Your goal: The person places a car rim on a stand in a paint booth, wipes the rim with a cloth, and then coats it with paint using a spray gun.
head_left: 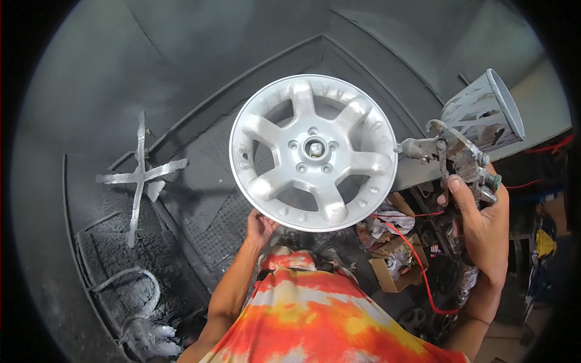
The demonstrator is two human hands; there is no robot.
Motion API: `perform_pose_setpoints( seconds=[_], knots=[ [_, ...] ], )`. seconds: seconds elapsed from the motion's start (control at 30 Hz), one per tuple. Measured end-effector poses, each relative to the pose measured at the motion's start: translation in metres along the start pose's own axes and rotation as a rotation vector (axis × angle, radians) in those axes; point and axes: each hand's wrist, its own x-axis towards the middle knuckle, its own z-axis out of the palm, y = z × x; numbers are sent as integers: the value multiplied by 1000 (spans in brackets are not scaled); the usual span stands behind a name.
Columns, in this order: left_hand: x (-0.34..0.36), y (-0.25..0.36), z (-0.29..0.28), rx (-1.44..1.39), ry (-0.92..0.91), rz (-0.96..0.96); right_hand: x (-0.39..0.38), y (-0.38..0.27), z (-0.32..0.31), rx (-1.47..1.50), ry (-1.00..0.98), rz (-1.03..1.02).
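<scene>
**Silver Alloy Wheel at the Spray Gun, Coating in Hand**

Item: one silver-painted, round metal wheel with six broad spokes (339, 158), at the centre of the scene, its face toward the viewer. Tone uneven, with paler patches on some spoke ends and inside the rim. What bears it is hidden.

Tool: one paint-crusted metal spray gun (466, 158), right of the wheel, nozzle toward the right rim and very near it. On its far side, one splattered, silver-grey cylindrical paint cup (478, 115), tilted.

Right hand (487, 227): wrapped around the gun, thumb on the near side; trigger position cannot be told. No spray is visible.

Left hand (260, 225): at the wheel's near-left edge, fingertips partly hidden by the rim; whether it grips or merely steadies cannot be told.

Surroundings: to the left, one grey-coated metal cross (140, 176); nearer, one bent, grey-crusted pipe (156, 287). Near right, one thin red hose (426, 278) beside one open brown cardboard box (396, 275).

Step, as judged: coating the wheel with silver paint. Next move, as judged: calls for a level gun, an even pass at constant stand-off, and the left fingers clear of the spray.
</scene>
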Motion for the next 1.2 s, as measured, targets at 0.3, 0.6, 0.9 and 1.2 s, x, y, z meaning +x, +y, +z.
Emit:
perform_pose_setpoints(
  seconds=[0.3,0.6,0.9,1.2],
  knots=[
    [-15,-29,17,192,-115,-70,-23,17,-30,-42,37,-4],
    [-14,-82,14,135,-139,-82,-45,24,-36,103,-132,49],
    [-12,-117,28,35,-125,-78,-47,34,-31,185,7,-31],
    [-6,-121,28,61,-178,-130,-61,35,-36,192,-57,90]
  ],
)
